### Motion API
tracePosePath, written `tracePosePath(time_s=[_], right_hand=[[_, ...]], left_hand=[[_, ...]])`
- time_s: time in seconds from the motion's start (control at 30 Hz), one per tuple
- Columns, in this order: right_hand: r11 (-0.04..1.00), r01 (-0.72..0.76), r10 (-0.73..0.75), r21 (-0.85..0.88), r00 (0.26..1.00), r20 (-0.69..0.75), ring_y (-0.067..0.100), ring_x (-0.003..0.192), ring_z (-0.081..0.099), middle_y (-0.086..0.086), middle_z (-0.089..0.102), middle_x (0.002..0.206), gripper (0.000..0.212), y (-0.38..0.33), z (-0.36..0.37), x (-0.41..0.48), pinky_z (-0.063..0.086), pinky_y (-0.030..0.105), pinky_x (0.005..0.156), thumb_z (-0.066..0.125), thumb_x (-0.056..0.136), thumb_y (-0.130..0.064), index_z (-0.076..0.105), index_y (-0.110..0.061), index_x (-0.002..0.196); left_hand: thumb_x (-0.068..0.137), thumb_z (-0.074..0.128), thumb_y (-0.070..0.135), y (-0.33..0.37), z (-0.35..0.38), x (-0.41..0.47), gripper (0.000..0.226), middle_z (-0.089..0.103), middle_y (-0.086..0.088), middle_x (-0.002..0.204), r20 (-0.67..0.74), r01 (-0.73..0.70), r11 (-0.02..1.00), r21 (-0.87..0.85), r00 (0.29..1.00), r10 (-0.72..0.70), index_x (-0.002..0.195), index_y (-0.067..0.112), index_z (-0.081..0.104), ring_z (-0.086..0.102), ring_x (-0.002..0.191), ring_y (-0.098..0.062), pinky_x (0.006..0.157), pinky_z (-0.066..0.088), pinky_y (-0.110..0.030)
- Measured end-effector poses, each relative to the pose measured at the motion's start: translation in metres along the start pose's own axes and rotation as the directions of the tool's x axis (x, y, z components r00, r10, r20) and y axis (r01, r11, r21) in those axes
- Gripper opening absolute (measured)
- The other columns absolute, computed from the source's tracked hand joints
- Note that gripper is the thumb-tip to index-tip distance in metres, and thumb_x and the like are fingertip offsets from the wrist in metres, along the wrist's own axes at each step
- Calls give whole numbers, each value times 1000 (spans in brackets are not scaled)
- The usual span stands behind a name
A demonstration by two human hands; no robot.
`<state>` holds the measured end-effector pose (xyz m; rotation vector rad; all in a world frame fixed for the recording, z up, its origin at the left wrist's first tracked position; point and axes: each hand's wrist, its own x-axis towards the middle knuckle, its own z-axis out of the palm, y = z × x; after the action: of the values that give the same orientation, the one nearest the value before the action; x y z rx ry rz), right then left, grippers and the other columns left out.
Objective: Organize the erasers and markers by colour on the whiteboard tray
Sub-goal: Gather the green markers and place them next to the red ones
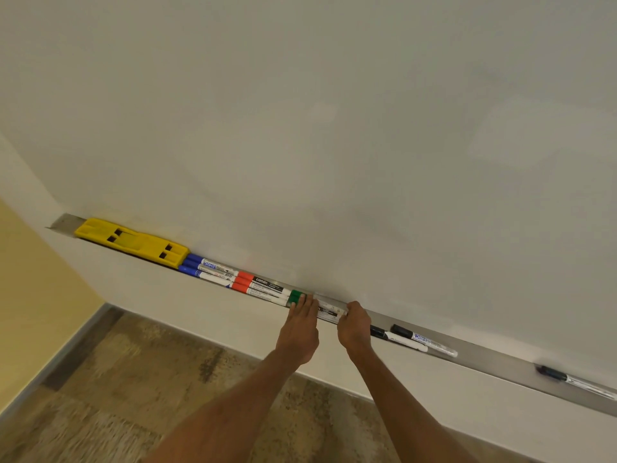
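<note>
tray (500,357) runs along the bottom of the whiteboard (334,128), sloping down to the rt in this view. far left end: yellow eraser (133,242), looks like two end to end but can't be sure. touching its rt end are the blue markers (207,267), three side by side, caps to the left. next in line are the red markers (257,285), three, caps left, butted up to the blue barrels. then the green markers (295,295), caps left, just beside the red barrels; count not clear, hands cover most of them.

left hand (298,325): fingers straight and together, laid flat over the green caps w/ tips touching them, so open, not gripping. right hand (355,324): fingers curled at the rt ends of the green markers, thumb on the barrels, gripping them. hands are near each other w/ a bit of white barrel showing between.

rt of the right hand: two black markers (410,339) in the tray, caps left, one a little further along than the other. well apart, near the rt edge, a lone dark marker (574,380), blurred, colour not clear.

below the tray is a mottled brown floor (133,379).
</note>
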<state>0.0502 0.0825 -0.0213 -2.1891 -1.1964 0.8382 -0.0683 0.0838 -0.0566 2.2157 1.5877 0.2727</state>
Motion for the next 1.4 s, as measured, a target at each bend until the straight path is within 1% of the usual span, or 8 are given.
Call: tracePosePath(time_s=[0.13, 0.3, 0.57, 0.7, 0.87, 1.03, 1.27, 1.4], right_hand=[[999, 8, -7, -36, 1000, 10, 34, 97, 55, 25, 58, 106, 24, 2, 1, 2, 45, 37, 77, 44, 83, 13, 52, 5, 104], [992, 30, -26, -124, 999, 31, 32, 103, 54, 22, 53, 112, 32, 1, -1, 0, 44, 30, 82, 50, 83, 13, 51, 2, 112], [987, 24, -23, -159, 1000, 12, 34, 103, 54, 21, 53, 111, 31, 2, -1, 2, 47, 38, 84, 48, 83, 12, 51, 0, 112], [989, 33, -33, -144, 999, 3, 32, 98, 56, 21, 56, 108, 29, 2, 1, 4, 50, 39, 83, 51, 84, 9, 51, -1, 111], [992, 24, -24, -122, 1000, 5, 33, 103, 56, 20, 55, 112, 30, 3, 3, 6, 50, 38, 84, 52, 85, 6, 50, -1, 115], [991, 33, -34, -130, 999, -8, 33, 100, 55, 22, 54, 111, 26, 4, 5, 9, 50, 38, 82, 45, 87, 7, 52, 1, 111], [985, 60, -63, -162, 998, -10, 34, 104, 52, 21, 52, 112, 29, 6, 5, 12, 46, 38, 86, 43, 85, 11, 51, 2, 111], [981, 82, -83, -173, 997, 5, 33, 99, 54, 21, 54, 108, 25, 9, 5, 15, 48, 39, 82, 45, 85, 9, 52, 1, 108]], left_hand=[[93, 36, 4, 4, -1, 3, 65, -1, -10, 160, 22, -16, 1000, -9, 1000, 16, 150, 5, 3, -7, 147, -22, 120, -4, -32], [95, 36, 6, 1, 0, 0, 67, -6, -10, 159, 71, -10, 1000, -2, 997, 10, 149, 5, -2, -10, 147, -24, 120, -1, -33], [94, 42, 12, -1, -1, 0, 72, -7, -10, 159, 60, -5, 999, 40, 998, 2, 149, 5, -3, -11, 147, -24, 121, -3, -34], [92, 46, 19, -3, -3, -4, 80, -13, -17, 157, -42, 109, 992, 59, 993, -106, 147, 0, -9, -16, 145, -30, 118, -10, -37], [90, 50, 29, -9, -3, -3, 91, -17, -21, 156, -7, 249, 968, 22, 969, -249, 145, -4, -13, -19, 144, -34, 115, -12, -41], [89, 51, 28, -9, -2, -2, 92, -18, -21, 155, 21, 278, 960, -35, 961, -277, 145, -4, -14, -19, 143, -34, 115, -12, -41], [88, 53, 29, -10, -2, 0, 94, -18, -19, 156, 15, 280, 960, -28, 960, -280, 145, -2, -15, -19, 144, -33, 115, -11, -41], [88, 53, 27, -10, -1, -2, 93, -17, -18, 157, -16, 277, 961, -8, 961, -277, 146, -1, -15, -19, 144, -31, 115, -12, -41]])
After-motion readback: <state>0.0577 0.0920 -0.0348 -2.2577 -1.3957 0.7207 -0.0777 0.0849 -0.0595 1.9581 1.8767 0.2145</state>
